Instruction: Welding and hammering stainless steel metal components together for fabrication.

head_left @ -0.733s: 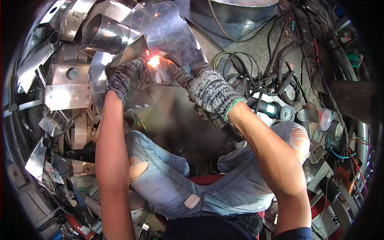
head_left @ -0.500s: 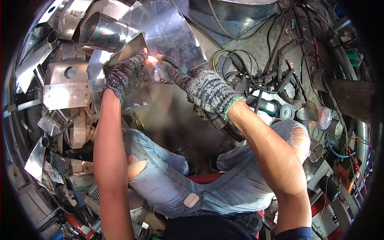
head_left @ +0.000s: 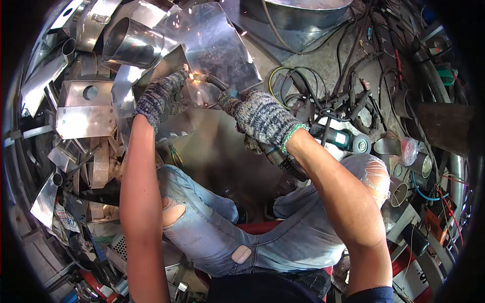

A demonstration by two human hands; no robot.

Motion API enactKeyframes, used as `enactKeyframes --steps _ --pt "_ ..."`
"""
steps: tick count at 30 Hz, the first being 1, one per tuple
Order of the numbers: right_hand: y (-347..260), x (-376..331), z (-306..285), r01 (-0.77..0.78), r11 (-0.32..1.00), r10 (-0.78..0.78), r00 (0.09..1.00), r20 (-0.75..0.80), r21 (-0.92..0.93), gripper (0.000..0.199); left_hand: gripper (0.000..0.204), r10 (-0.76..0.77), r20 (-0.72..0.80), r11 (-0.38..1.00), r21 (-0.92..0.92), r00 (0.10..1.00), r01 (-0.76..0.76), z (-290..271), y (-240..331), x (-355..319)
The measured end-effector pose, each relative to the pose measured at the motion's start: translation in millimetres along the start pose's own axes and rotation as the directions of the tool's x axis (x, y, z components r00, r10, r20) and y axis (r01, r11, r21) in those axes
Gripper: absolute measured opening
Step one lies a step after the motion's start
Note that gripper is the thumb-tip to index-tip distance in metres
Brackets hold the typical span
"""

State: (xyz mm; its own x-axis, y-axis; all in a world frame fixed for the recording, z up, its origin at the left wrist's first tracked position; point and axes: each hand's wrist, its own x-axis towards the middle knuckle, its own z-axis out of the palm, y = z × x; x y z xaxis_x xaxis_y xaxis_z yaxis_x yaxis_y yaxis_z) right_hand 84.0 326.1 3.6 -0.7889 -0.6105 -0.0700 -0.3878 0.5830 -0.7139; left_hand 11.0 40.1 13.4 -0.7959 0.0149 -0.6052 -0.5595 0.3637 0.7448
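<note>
My right hand (head_left: 265,117), in a grey-and-black knitted glove, is closed around a welding torch (head_left: 218,83). The torch's nozzle points left at a bright orange spark on the seam of a bent sheet-metal piece (head_left: 214,38). In a matching glove, my left hand (head_left: 160,98) is closed at the left edge of this piece, its fingertips close to the spark. The fingers on its far side are partly hidden. Small sparks scatter over the shiny upper panel.
Formed metal parts lie at left, among them a wide tube (head_left: 132,43) and a plate with a round hole (head_left: 86,108). Right of my hands are coiled cables (head_left: 298,83) and an angle grinder (head_left: 338,137). A large metal vessel (head_left: 303,15) stands at the far side.
The pinkish-red glow at the seam has shrunk to a smaller orange spark, and flying sparks now show above it. My left hand and the sheet-metal piece have shifted slightly right.
</note>
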Motion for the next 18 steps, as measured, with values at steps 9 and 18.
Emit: enactKeyframes --steps 9,18 --pt "4.0 -10.8 -10.2 -0.044 0.997 0.043 0.999 0.013 0.058 0.039 0.041 -0.002 -0.183 0.977 0.207 0.983 0.040 16.3 24.5 -18.9" --pt "-12.1 -18.3 -28.3 -0.212 0.957 0.198 0.976 0.086 0.197 0.039 0.028 0.518 -0.521 0.798 0.579 0.678 -0.166 -12.6 35.0 -47.8"
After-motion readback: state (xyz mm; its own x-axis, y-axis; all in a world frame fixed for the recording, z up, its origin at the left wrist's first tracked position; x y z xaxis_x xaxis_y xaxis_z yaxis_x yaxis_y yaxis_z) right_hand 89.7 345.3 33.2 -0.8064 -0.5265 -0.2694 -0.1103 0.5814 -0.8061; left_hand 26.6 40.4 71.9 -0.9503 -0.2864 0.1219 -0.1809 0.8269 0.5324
